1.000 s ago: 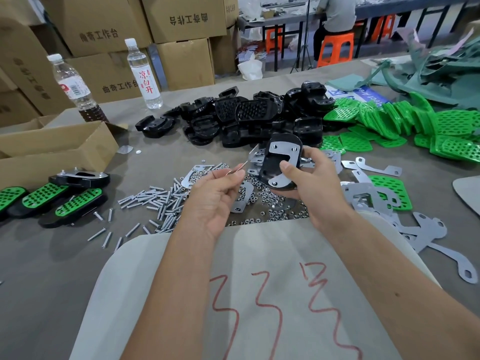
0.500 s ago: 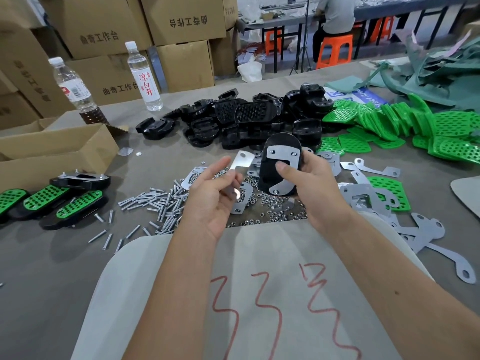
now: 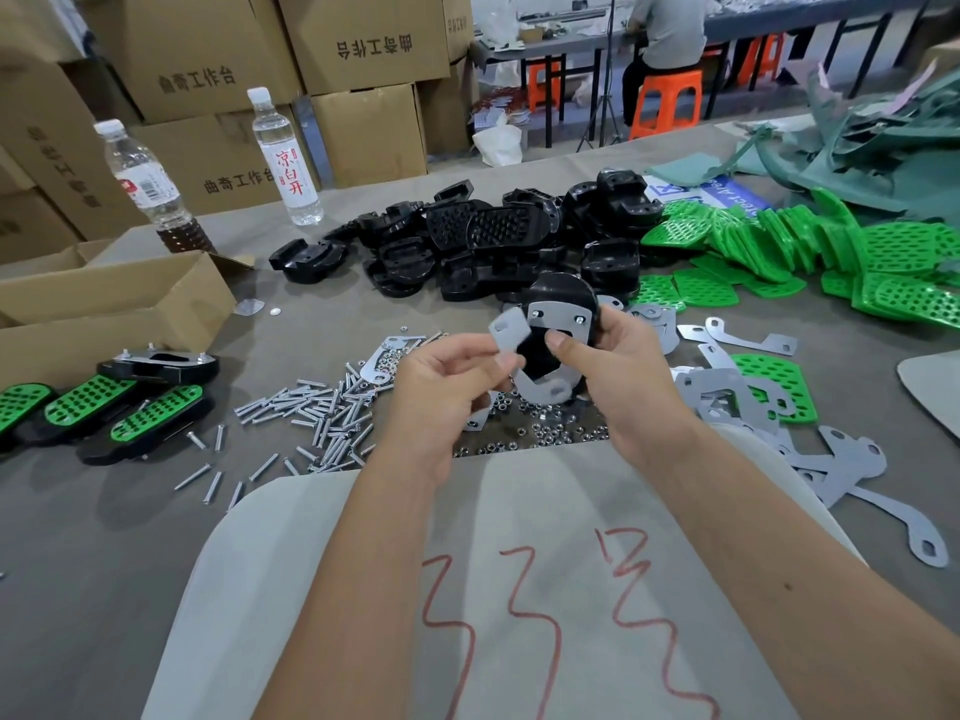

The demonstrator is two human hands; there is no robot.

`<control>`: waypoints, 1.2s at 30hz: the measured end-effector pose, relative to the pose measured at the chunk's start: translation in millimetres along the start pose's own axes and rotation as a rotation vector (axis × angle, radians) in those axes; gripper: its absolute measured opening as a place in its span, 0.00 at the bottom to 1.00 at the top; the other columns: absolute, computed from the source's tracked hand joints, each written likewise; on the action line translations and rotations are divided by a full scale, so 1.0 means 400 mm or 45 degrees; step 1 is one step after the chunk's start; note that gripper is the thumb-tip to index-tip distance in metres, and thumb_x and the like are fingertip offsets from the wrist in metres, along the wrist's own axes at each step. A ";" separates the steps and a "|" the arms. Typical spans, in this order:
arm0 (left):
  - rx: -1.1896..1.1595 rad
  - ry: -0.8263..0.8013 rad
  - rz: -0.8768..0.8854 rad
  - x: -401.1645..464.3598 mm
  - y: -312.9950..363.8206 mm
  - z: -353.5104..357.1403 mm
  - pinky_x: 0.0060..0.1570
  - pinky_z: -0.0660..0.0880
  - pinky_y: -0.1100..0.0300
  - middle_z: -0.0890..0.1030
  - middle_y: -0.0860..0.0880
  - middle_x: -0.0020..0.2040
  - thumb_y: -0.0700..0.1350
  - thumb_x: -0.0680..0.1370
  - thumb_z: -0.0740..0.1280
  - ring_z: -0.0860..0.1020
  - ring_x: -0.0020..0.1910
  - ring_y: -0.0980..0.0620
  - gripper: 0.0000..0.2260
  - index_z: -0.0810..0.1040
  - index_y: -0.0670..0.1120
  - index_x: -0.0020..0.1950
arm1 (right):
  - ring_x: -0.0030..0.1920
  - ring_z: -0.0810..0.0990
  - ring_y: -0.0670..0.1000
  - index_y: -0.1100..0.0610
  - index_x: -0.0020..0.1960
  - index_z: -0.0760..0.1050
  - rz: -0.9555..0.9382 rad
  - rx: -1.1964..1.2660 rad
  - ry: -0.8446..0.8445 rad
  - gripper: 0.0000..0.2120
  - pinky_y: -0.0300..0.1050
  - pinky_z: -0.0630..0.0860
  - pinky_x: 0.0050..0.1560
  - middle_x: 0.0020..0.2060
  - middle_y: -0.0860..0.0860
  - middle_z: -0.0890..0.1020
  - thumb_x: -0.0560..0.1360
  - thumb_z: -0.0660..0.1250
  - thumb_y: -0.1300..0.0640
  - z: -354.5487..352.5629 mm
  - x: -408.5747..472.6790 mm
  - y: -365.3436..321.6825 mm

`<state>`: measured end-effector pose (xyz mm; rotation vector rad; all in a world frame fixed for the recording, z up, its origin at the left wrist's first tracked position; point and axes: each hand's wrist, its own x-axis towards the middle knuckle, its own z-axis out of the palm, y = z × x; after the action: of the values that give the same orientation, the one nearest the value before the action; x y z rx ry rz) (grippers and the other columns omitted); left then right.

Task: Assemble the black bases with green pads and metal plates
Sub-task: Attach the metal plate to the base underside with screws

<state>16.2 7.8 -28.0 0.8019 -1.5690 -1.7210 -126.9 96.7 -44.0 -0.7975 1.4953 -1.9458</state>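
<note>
My right hand grips a black base held upright, thumb pressed on the metal plate that lies on its face. My left hand pinches a second, smaller metal plate just left of the base, its upper end touching the base's edge. Behind lie a pile of black bases and a heap of green pads at the right. Loose metal plates spread to the right of my hands. Screws and nuts are scattered under my hands.
Three finished green-padded bases lie at the left beside an open cardboard box. Two water bottles stand at the back left before stacked cartons. A grey sheet with red marks covers the near edge. A person sits on an orange stool far behind.
My left hand swapped a thin screw-like piece for a small metal plate and raised it to the base. My right hand lifted the base slightly and kept its grip.
</note>
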 end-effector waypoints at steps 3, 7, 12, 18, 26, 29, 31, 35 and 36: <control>0.134 0.000 0.072 -0.006 -0.005 0.011 0.42 0.73 0.58 0.87 0.40 0.43 0.37 0.74 0.78 0.81 0.38 0.51 0.07 0.85 0.46 0.48 | 0.54 0.87 0.58 0.55 0.54 0.84 0.077 0.041 -0.069 0.13 0.60 0.83 0.57 0.52 0.56 0.88 0.80 0.66 0.69 -0.011 0.002 -0.001; 0.168 0.092 0.103 0.000 -0.011 0.013 0.38 0.75 0.60 0.85 0.35 0.45 0.37 0.75 0.76 0.80 0.38 0.51 0.06 0.83 0.47 0.45 | 0.56 0.86 0.61 0.58 0.58 0.83 0.191 0.103 -0.207 0.13 0.68 0.78 0.64 0.55 0.59 0.87 0.82 0.62 0.65 -0.013 0.001 -0.004; 0.198 0.141 0.133 0.008 -0.020 0.012 0.31 0.74 0.65 0.82 0.40 0.37 0.35 0.76 0.75 0.77 0.31 0.54 0.05 0.82 0.43 0.45 | 0.57 0.85 0.64 0.61 0.61 0.81 0.197 0.088 -0.239 0.12 0.72 0.76 0.64 0.56 0.61 0.86 0.84 0.61 0.66 -0.005 -0.005 -0.005; 0.325 0.203 0.225 0.011 -0.027 0.010 0.31 0.75 0.63 0.81 0.51 0.32 0.38 0.74 0.78 0.77 0.30 0.55 0.05 0.83 0.45 0.42 | 0.55 0.86 0.62 0.60 0.62 0.81 0.156 0.011 -0.242 0.12 0.66 0.79 0.62 0.54 0.60 0.87 0.84 0.61 0.66 0.002 -0.012 -0.010; 0.414 0.273 0.239 0.010 -0.024 0.011 0.48 0.83 0.47 0.84 0.51 0.43 0.44 0.72 0.81 0.82 0.41 0.52 0.11 0.81 0.48 0.48 | 0.45 0.87 0.51 0.56 0.62 0.79 0.106 -0.053 -0.197 0.10 0.45 0.82 0.41 0.48 0.53 0.88 0.84 0.63 0.63 0.007 -0.014 -0.007; 0.503 0.265 0.230 0.005 -0.021 0.014 0.46 0.83 0.39 0.85 0.53 0.44 0.44 0.73 0.79 0.83 0.42 0.50 0.09 0.81 0.50 0.48 | 0.49 0.87 0.55 0.55 0.61 0.79 0.079 -0.101 -0.195 0.09 0.54 0.84 0.52 0.50 0.55 0.88 0.84 0.64 0.64 0.011 -0.015 -0.003; 0.545 0.283 0.234 0.003 -0.020 0.018 0.46 0.83 0.39 0.85 0.53 0.44 0.44 0.73 0.79 0.84 0.42 0.49 0.09 0.82 0.51 0.49 | 0.49 0.87 0.54 0.54 0.59 0.79 0.067 -0.122 -0.191 0.09 0.52 0.83 0.51 0.50 0.55 0.88 0.84 0.64 0.64 0.013 -0.018 -0.003; 0.563 0.409 0.217 0.003 -0.022 0.029 0.42 0.82 0.50 0.83 0.55 0.40 0.43 0.72 0.79 0.83 0.39 0.53 0.09 0.80 0.53 0.45 | 0.52 0.87 0.54 0.54 0.62 0.77 -0.021 -0.263 -0.173 0.09 0.55 0.83 0.57 0.50 0.52 0.88 0.84 0.64 0.63 0.024 -0.030 -0.007; 0.546 0.441 0.202 0.003 -0.023 0.033 0.42 0.81 0.52 0.83 0.55 0.39 0.43 0.72 0.79 0.83 0.39 0.54 0.09 0.80 0.52 0.45 | 0.52 0.87 0.55 0.54 0.62 0.76 -0.052 -0.293 -0.167 0.09 0.57 0.82 0.57 0.50 0.52 0.88 0.84 0.64 0.62 0.027 -0.033 -0.007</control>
<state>4.3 15.2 -36.2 1.0847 -1.7204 -1.0742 -110.2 100.2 -40.6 -1.0411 1.6532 -1.7329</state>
